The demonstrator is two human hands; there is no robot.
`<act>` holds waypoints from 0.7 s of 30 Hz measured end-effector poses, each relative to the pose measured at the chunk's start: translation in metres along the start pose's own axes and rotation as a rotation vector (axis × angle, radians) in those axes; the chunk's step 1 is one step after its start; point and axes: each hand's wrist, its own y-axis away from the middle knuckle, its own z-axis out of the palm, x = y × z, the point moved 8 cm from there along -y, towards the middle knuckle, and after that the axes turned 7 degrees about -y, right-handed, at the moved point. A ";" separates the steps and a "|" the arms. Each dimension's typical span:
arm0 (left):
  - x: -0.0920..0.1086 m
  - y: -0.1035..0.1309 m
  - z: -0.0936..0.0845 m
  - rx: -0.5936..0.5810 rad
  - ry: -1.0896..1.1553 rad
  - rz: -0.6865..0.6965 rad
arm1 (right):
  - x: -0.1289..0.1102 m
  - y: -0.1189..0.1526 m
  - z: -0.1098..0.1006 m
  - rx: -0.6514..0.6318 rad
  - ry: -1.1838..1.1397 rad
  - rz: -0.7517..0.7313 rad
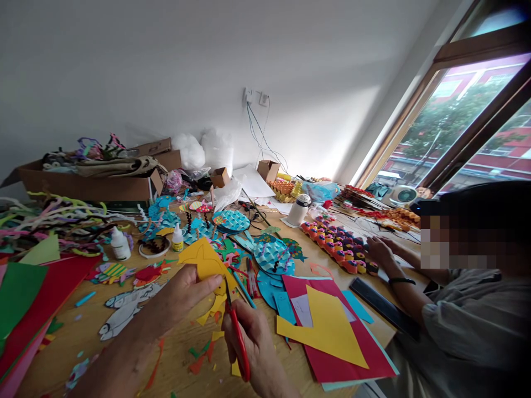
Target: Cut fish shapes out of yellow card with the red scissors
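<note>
My left hand (193,290) grips a sheet of yellow paper (202,253) near its lower edge, thumb on top. A pencil outline, partly hidden by the fingers, is drawn on the sheet. My right hand (253,337) is wrapped round the red handles of a pair of scissors (239,345). The blades point up and away from me, meeting the yellow paper just right of my left thumb. Yellow, orange and green paper scraps (203,351) lie on the table beneath both hands.
Red card sheets (338,362) with yellow paper on top lie to the right. Glue bottles (120,245), paper fish (122,318) and woven blue pieces (271,255) crowd the table. A painted egg tray (332,243) stands near another person's hands (381,254). Pipe cleaners (62,215) and a cardboard box (91,185) sit left.
</note>
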 end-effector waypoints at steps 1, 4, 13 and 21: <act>0.001 0.000 0.000 -0.004 0.004 0.002 | 0.001 0.000 0.000 0.000 0.004 -0.002; 0.001 0.002 0.000 -0.006 0.004 -0.007 | 0.001 0.000 -0.001 -0.007 0.028 -0.021; 0.002 0.001 -0.005 0.031 -0.026 -0.013 | 0.005 -0.001 -0.001 0.012 0.042 0.002; 0.004 0.002 -0.003 0.056 -0.026 0.009 | 0.008 -0.002 0.001 0.021 0.005 0.027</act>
